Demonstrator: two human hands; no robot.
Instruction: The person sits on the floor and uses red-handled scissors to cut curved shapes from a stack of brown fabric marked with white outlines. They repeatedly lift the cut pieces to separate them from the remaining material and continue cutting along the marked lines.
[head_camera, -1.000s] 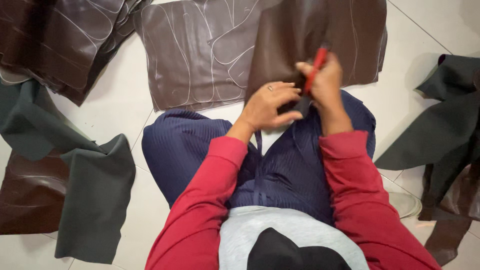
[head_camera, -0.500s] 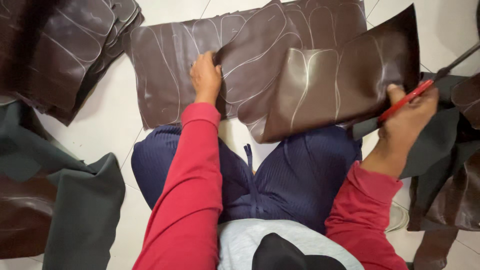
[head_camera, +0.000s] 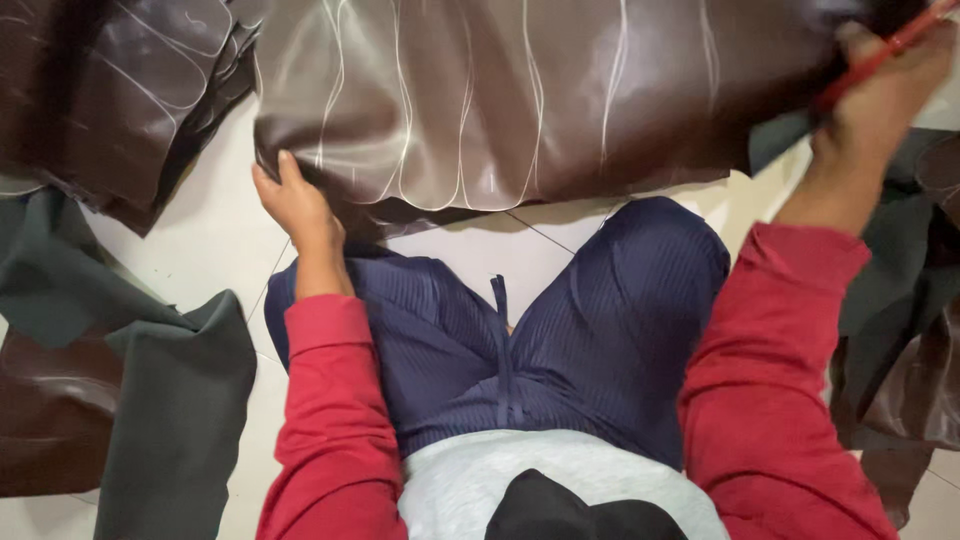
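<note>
A large sheet of shiny dark brown leather (head_camera: 520, 90) with pale curved chalk lines is stretched across the top of the view, above my legs in blue trousers. My left hand (head_camera: 295, 200) grips its lower left corner. My right hand (head_camera: 880, 90), at the upper right, holds the sheet's right edge together with red-handled scissors (head_camera: 885, 55); only the red handle shows, the blades are out of frame. Both my sleeves are red.
More brown leather pieces (head_camera: 110, 90) are piled at the upper left. Dark green fabric (head_camera: 170, 420) and another brown piece (head_camera: 40, 420) lie at the lower left. Dark green and brown pieces (head_camera: 910, 340) lie at the right. White tiled floor (head_camera: 210, 240) shows between them.
My hands have spread apart, the left going left and down, the right going up and right. The brown sheet has been pulled flat and wide toward me.
</note>
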